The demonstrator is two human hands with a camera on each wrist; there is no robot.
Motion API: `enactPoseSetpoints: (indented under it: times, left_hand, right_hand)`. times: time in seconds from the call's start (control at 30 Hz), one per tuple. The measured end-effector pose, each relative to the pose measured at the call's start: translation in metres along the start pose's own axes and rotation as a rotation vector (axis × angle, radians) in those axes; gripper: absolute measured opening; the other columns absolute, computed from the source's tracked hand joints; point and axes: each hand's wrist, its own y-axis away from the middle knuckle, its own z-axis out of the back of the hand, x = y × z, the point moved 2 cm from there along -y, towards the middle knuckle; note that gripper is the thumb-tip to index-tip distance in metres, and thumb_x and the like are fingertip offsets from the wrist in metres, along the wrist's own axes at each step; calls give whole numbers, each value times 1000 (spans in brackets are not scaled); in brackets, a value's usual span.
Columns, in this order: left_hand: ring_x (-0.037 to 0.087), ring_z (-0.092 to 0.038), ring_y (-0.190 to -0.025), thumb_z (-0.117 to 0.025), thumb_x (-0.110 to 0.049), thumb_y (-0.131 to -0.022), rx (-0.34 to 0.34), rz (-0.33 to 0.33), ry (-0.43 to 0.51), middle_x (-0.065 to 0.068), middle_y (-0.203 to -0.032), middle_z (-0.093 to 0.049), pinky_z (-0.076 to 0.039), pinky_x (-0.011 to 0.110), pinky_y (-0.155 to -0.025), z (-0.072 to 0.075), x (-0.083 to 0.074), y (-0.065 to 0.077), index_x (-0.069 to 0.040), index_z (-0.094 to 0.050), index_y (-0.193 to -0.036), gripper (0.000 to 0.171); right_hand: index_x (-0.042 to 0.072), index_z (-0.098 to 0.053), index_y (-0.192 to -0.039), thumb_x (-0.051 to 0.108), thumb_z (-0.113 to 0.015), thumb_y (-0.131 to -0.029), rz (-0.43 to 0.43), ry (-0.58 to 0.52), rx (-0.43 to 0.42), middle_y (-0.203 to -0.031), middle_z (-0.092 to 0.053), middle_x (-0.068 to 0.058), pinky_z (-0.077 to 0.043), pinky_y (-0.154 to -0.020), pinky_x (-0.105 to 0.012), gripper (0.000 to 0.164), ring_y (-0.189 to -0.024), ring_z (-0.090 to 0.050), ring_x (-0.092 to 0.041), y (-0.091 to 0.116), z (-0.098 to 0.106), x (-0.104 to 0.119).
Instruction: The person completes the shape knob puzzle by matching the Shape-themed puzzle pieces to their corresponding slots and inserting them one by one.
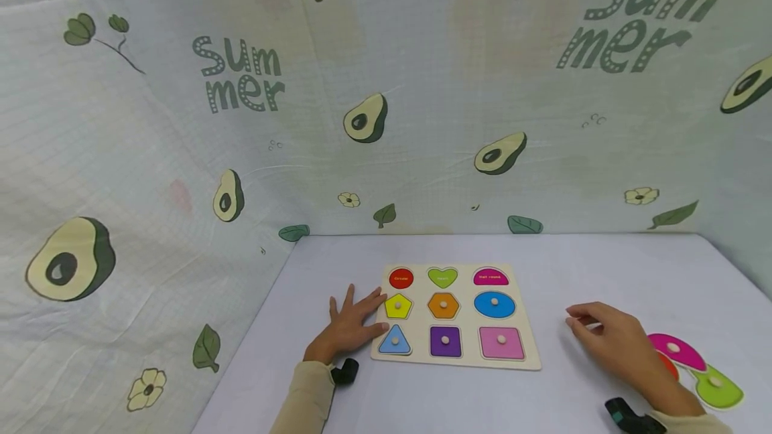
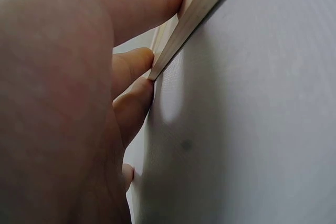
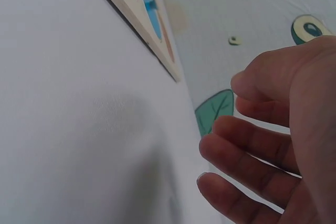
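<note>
Ungripping, loose hands (image 1: 348,327) (image 1: 615,343), left against puzzle board (image 1: 420,328); red piece (image 1: 669,366) half-hidden behind right wrist (image 1: 669,390)

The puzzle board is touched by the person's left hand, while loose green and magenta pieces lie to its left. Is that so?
Not quite: the head view shows the green piece and magenta piece right of the puzzle board. The left hand does touch it.

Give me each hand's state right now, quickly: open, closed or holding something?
Left hand: open, fingers spread, touching the board.
Right hand: open, fingers loosely curled, holding nothing.
</note>
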Motion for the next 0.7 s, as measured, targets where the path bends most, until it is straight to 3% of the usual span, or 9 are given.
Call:
enactPoseSetpoints:
  times: [0.17,0.33,0.57,0.7]
  left_hand:
    - [42,3,-152,-60,-56,-91,-2,1,-1,-10,-161,-33,13,72,-109,0,0,-1,-34,-42,-154,69]
    - [42,3,-152,-61,-56,-91,-1,4,1,-10,-161,-33,14,72,-109,0,-1,-1,-34,-43,-153,69]
    - [42,3,-152,-61,-56,-91,3,6,-1,-9,-161,-33,13,72,-109,1,-2,0,-34,-43,-153,69]
    - [42,2,-152,-61,-56,-91,4,13,-17,-9,-161,-33,13,72,-110,1,-1,1,-34,-43,-153,69]
  right_hand:
    - [2,-74,-103,15,-77,-87,-31,37,35,-92,-72,-6,-53,-59,-28,21,-75,-66,-21,-1,13,-15]
    - [0,-74,-104,16,-76,-88,-56,47,26,-93,-72,-11,-52,-57,-26,23,-70,-66,-16,1,27,-31]
    - [-7,-70,-108,18,-72,-90,-171,85,81,-96,-70,-20,-57,-65,-51,31,-76,-67,-32,4,39,-50]
    - [-10,-65,-111,23,-70,-92,-257,119,141,-97,-67,-26,-58,-64,-51,38,-76,-64,-35,5,43,-62]
